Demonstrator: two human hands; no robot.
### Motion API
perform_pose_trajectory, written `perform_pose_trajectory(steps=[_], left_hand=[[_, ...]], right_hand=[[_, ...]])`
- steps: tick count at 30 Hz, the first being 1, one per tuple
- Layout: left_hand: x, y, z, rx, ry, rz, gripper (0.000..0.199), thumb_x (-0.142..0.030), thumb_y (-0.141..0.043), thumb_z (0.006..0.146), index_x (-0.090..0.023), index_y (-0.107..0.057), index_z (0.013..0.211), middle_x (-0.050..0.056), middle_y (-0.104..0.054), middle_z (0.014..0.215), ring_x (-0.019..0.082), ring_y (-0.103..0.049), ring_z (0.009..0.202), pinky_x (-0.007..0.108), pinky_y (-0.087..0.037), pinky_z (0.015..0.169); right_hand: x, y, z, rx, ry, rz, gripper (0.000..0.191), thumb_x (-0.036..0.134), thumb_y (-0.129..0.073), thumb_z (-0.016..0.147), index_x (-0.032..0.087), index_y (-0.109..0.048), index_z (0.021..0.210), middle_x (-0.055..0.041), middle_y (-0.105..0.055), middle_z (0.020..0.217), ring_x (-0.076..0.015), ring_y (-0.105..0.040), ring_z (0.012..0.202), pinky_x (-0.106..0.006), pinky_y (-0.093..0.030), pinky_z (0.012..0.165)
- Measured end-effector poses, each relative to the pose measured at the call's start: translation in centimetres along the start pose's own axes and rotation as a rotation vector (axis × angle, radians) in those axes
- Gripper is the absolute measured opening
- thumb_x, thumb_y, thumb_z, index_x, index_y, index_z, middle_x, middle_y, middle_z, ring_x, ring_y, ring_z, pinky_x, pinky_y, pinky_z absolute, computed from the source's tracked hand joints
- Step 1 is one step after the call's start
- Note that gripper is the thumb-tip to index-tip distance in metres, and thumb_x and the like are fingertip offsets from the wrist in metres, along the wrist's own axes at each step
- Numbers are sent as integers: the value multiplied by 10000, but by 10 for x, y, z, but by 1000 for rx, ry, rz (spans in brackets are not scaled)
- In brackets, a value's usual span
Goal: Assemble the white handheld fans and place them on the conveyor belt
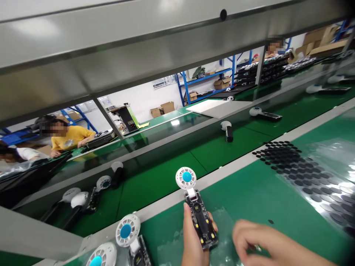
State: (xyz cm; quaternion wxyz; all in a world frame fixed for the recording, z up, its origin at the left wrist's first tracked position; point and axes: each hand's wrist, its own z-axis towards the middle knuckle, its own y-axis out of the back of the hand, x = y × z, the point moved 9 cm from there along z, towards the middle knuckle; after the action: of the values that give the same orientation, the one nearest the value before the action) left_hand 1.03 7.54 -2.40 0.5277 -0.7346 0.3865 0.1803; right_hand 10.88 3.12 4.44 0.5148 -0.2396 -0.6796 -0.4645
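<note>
My left hand (191,236) is wrapped round a device (201,221) with a black body, exposed circuit parts and a round white head with a blue centre. The device is upright, its head pointing away from me. To its right, my right hand (257,240) hovers over the green table with curled fingers; whatever they may pinch is too small and blurred to make out. Two similar devices stand at the lower left, one with a white head (128,230) and another (101,255) cut off by the frame edge.
Sheets of black round stickers (305,173) lie at the right. Beyond a pale rail, a green conveyor (172,166) carries several white-headed devices. A metal beam (124,48) crosses above. People work on the far side.
</note>
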Motion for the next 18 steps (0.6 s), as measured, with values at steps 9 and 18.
perform_pose_trajectory(steps=[9,18], left_hand=[[3,4,-1,-44,1,-2,496,-612,-548,659,-120,-616,648,29,-558,431,204,-605,493,267,-440,475],[-3,9,-1,-95,-55,-30,313,-380,-474,833,-138,-547,1019,55,-594,991,164,-587,824,354,-494,709]], right_hand=[[9,3,72,-131,-182,235,109,168,-449,770,182,-470,663,-9,-336,1298,-18,-487,433,-199,-436,375],[10,5,72,-152,-207,128,155,107,-430,780,175,-463,645,-13,-413,1176,-30,-474,468,-157,-404,322]])
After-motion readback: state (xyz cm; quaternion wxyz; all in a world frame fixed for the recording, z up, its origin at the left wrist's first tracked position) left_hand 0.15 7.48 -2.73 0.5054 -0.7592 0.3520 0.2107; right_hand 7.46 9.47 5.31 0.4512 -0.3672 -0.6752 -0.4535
